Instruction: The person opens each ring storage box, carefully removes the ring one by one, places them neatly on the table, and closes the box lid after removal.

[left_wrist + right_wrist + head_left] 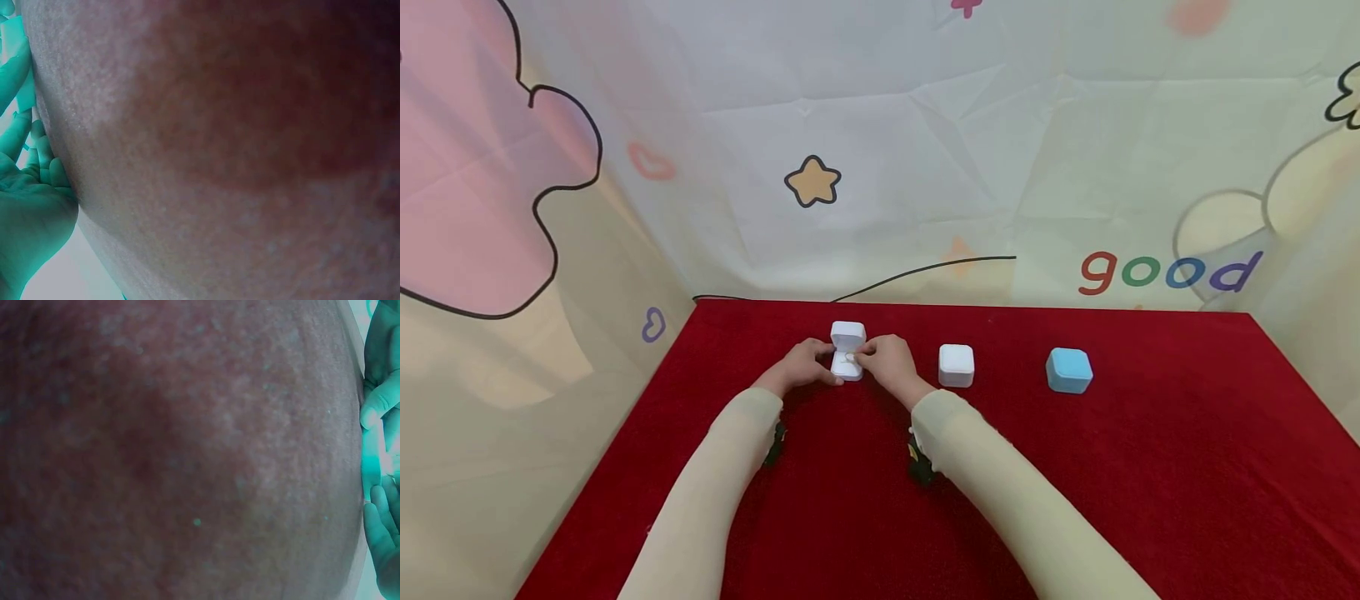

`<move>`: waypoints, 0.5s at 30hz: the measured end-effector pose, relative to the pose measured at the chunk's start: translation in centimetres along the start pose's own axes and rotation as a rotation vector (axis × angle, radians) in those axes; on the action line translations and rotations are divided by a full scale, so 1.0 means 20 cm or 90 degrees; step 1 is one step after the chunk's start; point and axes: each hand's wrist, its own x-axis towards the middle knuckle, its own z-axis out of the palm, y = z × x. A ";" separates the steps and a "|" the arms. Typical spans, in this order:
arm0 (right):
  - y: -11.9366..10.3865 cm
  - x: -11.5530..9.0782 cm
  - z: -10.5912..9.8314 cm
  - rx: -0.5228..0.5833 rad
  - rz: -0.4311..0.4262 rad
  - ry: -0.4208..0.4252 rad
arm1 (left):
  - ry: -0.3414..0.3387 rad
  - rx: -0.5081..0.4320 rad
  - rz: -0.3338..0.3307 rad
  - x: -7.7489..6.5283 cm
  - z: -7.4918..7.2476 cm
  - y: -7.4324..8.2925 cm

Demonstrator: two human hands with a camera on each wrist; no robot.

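Observation:
A small white ring box (847, 371) stands on the red cloth in the head view with its lid raised. My left hand (803, 365) grips it from the left, with the thumb at the front corner and fingers along the side. From the right, my right hand (889, 364) reaches in and pinches a small, thin ring (850, 357) with thumb and fingertips, low in the opened box. Both wrist views are mostly filled by a blurred, close surface; only slivers of hands and box show at their edges.
To the right stands a closed white box (956, 365), and farther right a closed light blue box (1069, 370). Red cloth (1150, 483) covers the table. A printed curtain (895, 167) hangs behind its back edge and along the sides.

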 end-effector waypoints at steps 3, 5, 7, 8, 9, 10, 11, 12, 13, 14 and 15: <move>0.00 0.00 0.00 0.003 0.003 -0.005 | 0.000 -0.011 -0.015 -0.01 0.00 0.01; 0.00 0.00 -0.01 0.006 0.006 -0.008 | 0.000 -0.015 -0.023 -0.01 0.00 0.02; 0.00 0.00 -0.01 0.002 0.003 -0.006 | 0.001 -0.016 -0.027 -0.01 0.00 0.02; 0.00 0.00 -0.01 0.001 0.003 -0.006 | 0.001 -0.015 -0.027 -0.01 0.00 0.02; 0.01 0.00 -0.02 0.000 0.001 -0.005 | 0.001 -0.017 -0.031 -0.02 0.00 0.02; 0.01 0.00 -0.02 0.000 0.000 -0.003 | 0.000 -0.019 -0.033 -0.02 0.00 0.02; 0.01 0.00 -0.02 0.001 0.001 -0.002 | -0.001 -0.020 -0.036 -0.01 0.00 0.02; 0.01 0.01 -0.03 -0.001 0.000 0.000 | 0.000 -0.018 -0.039 -0.01 0.00 0.02; 0.01 0.01 -0.03 0.000 0.002 0.001 | 0.000 -0.018 -0.042 -0.01 0.00 0.02; 0.01 0.01 -0.04 0.002 0.005 0.002 | -0.001 -0.017 -0.046 -0.01 0.00 0.02; 0.01 0.01 -0.04 0.003 0.007 0.003 | 0.000 -0.015 -0.048 -0.01 0.00 0.02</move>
